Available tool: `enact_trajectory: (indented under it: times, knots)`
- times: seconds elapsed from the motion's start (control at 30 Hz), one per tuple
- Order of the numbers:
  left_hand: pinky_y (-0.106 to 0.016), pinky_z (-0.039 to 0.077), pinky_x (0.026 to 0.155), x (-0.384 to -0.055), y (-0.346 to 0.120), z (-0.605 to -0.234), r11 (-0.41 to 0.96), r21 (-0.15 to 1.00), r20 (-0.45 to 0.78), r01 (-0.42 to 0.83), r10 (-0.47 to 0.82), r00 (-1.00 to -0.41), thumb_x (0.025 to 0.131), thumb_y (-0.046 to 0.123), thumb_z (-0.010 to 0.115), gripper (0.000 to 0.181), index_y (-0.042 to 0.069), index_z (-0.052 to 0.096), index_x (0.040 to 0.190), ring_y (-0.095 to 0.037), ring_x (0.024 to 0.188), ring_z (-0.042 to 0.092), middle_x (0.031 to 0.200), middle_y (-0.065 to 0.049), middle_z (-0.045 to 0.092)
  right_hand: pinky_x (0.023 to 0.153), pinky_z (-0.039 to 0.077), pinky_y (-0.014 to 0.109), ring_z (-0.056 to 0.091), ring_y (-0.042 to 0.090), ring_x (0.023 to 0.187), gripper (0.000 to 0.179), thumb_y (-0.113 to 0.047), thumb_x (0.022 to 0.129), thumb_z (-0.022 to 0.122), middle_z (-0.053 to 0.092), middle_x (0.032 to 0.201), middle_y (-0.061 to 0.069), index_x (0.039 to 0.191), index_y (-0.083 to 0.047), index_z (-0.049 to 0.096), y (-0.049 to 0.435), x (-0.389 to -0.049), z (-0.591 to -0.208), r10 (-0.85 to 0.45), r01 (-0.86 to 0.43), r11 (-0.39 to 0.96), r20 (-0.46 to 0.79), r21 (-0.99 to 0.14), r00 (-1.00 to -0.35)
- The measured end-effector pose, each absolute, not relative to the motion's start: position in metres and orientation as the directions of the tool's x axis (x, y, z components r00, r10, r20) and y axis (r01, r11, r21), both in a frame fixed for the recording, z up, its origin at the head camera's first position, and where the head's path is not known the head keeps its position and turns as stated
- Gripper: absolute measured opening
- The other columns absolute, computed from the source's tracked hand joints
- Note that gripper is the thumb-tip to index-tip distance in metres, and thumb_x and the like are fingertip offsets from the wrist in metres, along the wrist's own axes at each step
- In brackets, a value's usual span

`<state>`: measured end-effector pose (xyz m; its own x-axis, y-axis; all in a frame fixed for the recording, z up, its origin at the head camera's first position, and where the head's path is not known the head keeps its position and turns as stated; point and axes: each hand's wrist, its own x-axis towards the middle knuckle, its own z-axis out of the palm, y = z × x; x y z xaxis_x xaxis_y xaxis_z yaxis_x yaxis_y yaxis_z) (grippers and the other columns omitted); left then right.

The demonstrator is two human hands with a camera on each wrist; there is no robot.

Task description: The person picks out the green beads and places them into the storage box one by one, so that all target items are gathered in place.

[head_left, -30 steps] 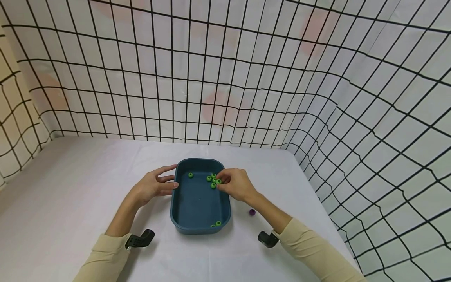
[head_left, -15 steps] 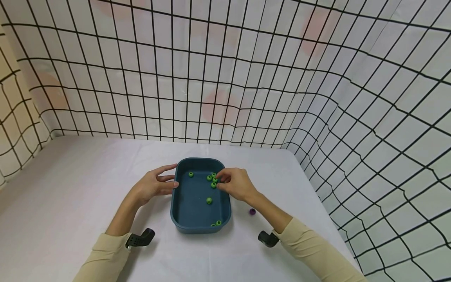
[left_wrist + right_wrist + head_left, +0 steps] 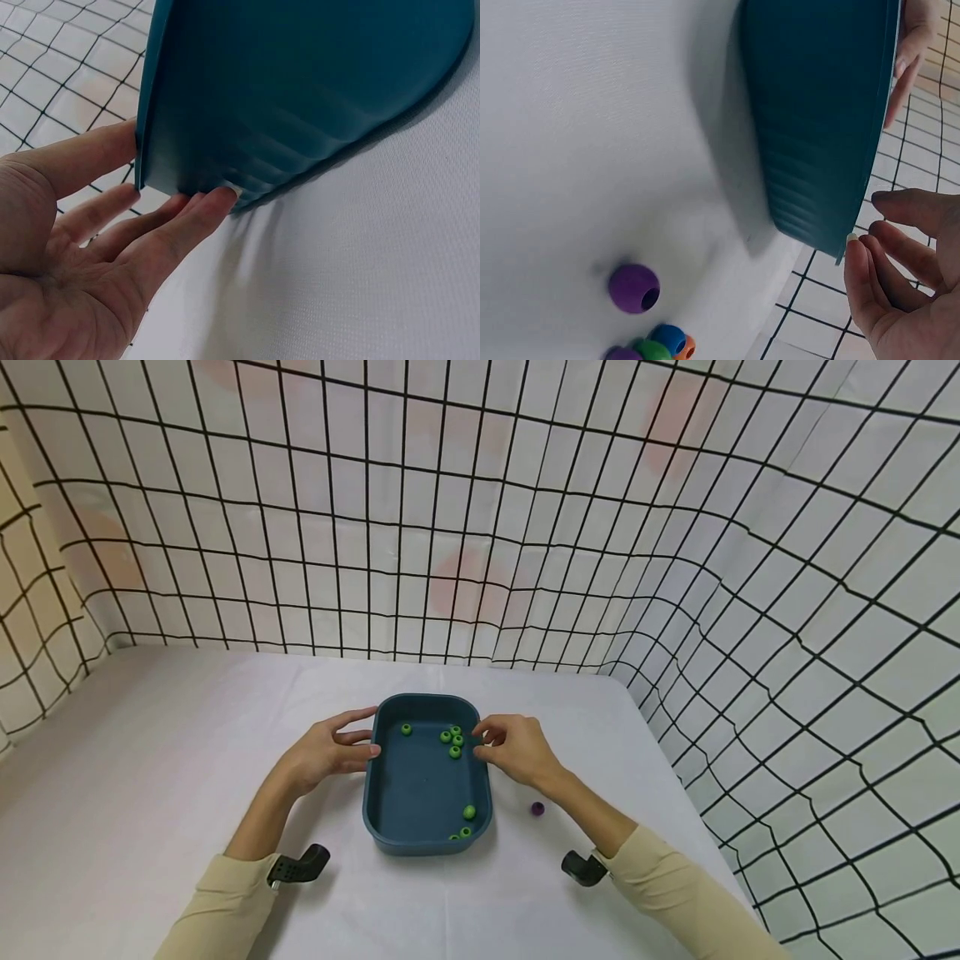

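A blue plastic bin with raised walls stands on the white cloth. Several green beads lie inside near its right wall, one green bead lies at the far left, and a few more, among them a green bead, are at the near right. My left hand holds the left wall, with its fingertips against the outside. Just over the right rim my right hand hovers, fingers loosely curved and thumb apart, nothing between them.
A purple bead rests on the cloth right of the bin. In the right wrist view, blue, green and orange beads cluster beyond it. Black netting over white sheeting surrounds the table's back and sides.
A green bead has left the right hand and rolled to the near right part of the bin. The right hand has drawn back rightward to the rim. The left hand stays in place.
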<state>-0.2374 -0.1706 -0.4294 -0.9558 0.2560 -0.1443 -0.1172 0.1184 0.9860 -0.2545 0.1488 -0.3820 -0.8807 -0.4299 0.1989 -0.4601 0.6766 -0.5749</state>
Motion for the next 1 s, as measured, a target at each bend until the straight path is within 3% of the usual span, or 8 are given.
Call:
enact_trajectory:
  times: [0.6, 1.0]
  knots:
    - [-0.039, 0.061, 0.092, -0.237, -0.170, -0.428, 0.117, 0.985, -0.149, -0.123, 0.251, -0.957, 0.094, 0.009, 0.073, 0.078, 0.014, 0.032, 0.160, -0.040, 0.125, 0.063, 0.155, -0.032, 0.040, 0.069, 0.056, 0.030, 0.067, 0.018, 0.081, 0.017, -0.013, 0.086, 0.078, 0.074, 0.089, 0.006, 0.103, -0.010, 0.077, 0.186, -0.252, -0.383, -0.352, -0.404, 0.737, 0.203, -0.542, -0.914]
    - [-0.040, 0.061, 0.092, -0.237, -0.170, -0.429, 0.117, 0.986, -0.147, -0.121, 0.250, -0.957, 0.094, 0.008, 0.072, 0.077, 0.015, 0.032, 0.160, -0.041, 0.125, 0.062, 0.155, -0.032, 0.039, 0.065, 0.055, 0.028, 0.067, 0.017, 0.076, 0.020, -0.014, 0.087, 0.077, 0.073, 0.085, 0.006, 0.105, -0.006, 0.076, 0.220, -0.252, -0.391, -0.284, -0.322, 0.760, 0.157, -0.565, -0.946]
